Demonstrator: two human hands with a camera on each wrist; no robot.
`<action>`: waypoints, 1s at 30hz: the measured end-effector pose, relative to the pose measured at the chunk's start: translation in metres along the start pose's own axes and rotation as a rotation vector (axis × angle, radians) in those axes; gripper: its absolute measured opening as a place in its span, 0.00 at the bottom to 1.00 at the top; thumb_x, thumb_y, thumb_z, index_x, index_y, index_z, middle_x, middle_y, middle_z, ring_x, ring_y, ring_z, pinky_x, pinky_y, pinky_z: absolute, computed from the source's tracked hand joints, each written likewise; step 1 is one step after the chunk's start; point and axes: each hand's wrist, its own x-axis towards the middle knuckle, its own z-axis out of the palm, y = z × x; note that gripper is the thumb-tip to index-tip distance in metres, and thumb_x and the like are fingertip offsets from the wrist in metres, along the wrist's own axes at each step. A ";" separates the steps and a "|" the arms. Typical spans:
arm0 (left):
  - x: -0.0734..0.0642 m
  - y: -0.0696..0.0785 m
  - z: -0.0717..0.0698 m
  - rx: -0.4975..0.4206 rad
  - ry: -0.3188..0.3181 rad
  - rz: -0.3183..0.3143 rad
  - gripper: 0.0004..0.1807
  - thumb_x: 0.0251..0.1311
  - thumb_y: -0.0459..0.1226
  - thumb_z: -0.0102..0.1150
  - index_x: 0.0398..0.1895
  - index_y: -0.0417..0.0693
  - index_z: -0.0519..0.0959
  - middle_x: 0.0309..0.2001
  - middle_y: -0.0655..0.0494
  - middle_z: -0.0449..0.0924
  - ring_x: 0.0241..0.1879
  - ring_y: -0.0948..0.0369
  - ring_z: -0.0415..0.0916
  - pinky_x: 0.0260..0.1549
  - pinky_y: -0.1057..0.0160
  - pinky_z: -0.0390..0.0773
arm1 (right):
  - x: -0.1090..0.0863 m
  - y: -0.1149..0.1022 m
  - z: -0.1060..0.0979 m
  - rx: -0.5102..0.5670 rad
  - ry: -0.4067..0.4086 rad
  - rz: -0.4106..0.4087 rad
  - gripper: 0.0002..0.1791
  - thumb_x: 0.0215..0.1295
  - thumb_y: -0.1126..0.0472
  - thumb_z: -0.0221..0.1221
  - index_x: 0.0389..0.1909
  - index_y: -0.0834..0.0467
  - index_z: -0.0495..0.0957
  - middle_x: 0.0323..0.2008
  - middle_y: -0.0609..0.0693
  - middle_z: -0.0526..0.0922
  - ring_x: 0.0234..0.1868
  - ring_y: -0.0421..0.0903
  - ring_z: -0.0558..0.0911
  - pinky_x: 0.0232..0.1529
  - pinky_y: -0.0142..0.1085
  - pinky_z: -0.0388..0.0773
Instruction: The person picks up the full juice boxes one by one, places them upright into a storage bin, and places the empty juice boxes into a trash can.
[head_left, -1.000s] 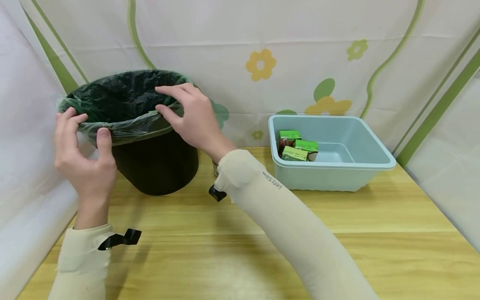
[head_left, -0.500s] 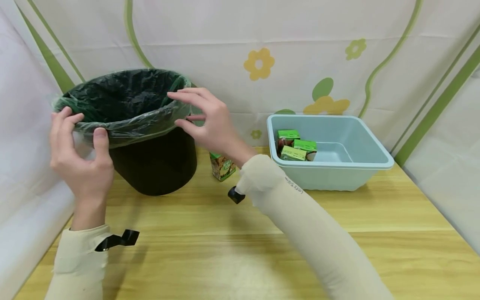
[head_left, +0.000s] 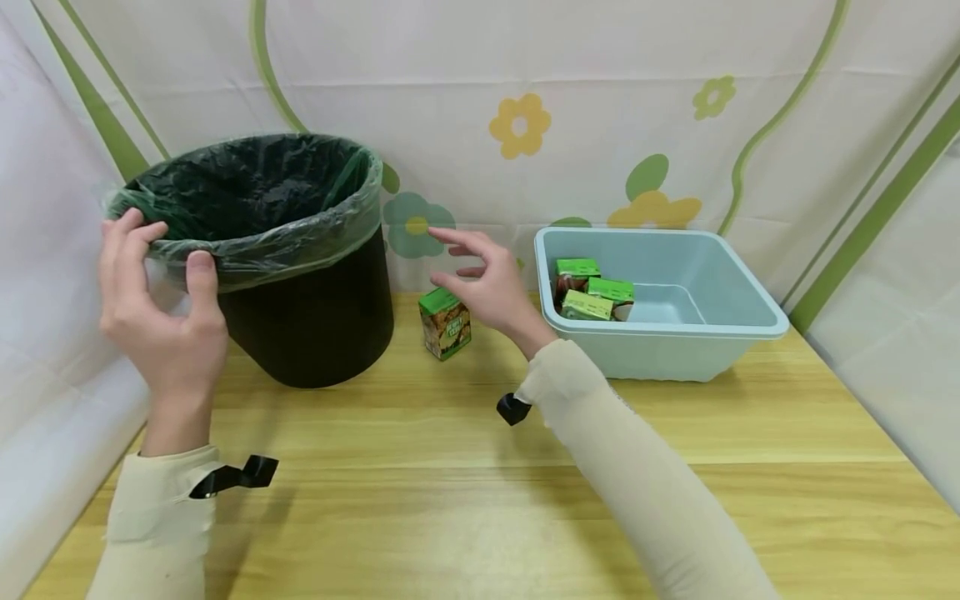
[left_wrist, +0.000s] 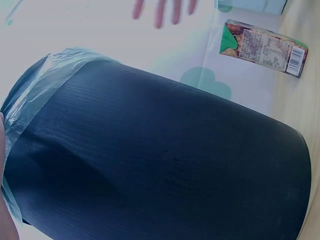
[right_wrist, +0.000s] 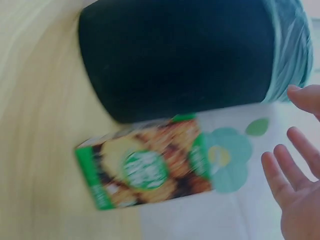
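A black trash can (head_left: 307, 325) stands at the left in the head view, lined with a translucent green trash bag (head_left: 322, 242) folded over its rim. My left hand (head_left: 165, 325) grips the bagged rim at the near left, fingers over the edge and thumb outside. My right hand (head_left: 487, 283) hovers with loosely spread fingers and holds nothing. Just below and left of it, a small green-and-brown carton (head_left: 446, 325) stands upright on the table. The right wrist view shows this carton (right_wrist: 150, 167) beside the trash can (right_wrist: 180, 55), with the right hand apart from it.
A light-blue plastic basin (head_left: 667, 354) stands at the right, with several small green-topped cartons (head_left: 592, 292) at its left end. Behind everything hangs a white flowered curtain (head_left: 420, 75). The wooden table (head_left: 480, 500) extends in front.
My right hand has let go of the trash bag's edge and moved right and down, above the carton, which now shows fully. My left hand keeps its place at the rim.
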 end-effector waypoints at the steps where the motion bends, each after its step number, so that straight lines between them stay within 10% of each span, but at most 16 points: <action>1: 0.000 0.000 0.000 0.001 0.001 0.000 0.25 0.64 0.49 0.62 0.57 0.44 0.86 0.69 0.55 0.81 0.79 0.58 0.67 0.81 0.65 0.59 | -0.002 0.005 -0.001 -0.009 -0.006 0.026 0.31 0.70 0.62 0.69 0.73 0.48 0.77 0.71 0.50 0.78 0.67 0.49 0.78 0.67 0.51 0.81; 10: 0.000 -0.001 0.001 0.003 0.008 0.002 0.25 0.63 0.49 0.62 0.57 0.43 0.86 0.68 0.55 0.82 0.78 0.59 0.68 0.81 0.64 0.60 | -0.013 0.042 0.004 -0.101 -0.047 0.161 0.36 0.67 0.61 0.72 0.75 0.45 0.74 0.74 0.46 0.75 0.74 0.53 0.73 0.73 0.49 0.75; 30: 0.001 -0.001 0.002 -0.005 0.013 0.007 0.25 0.63 0.49 0.62 0.56 0.41 0.86 0.67 0.55 0.82 0.78 0.58 0.69 0.81 0.64 0.60 | -0.017 0.061 0.007 -0.295 -0.131 0.067 0.27 0.69 0.61 0.70 0.66 0.41 0.82 0.73 0.45 0.77 0.75 0.49 0.74 0.72 0.53 0.75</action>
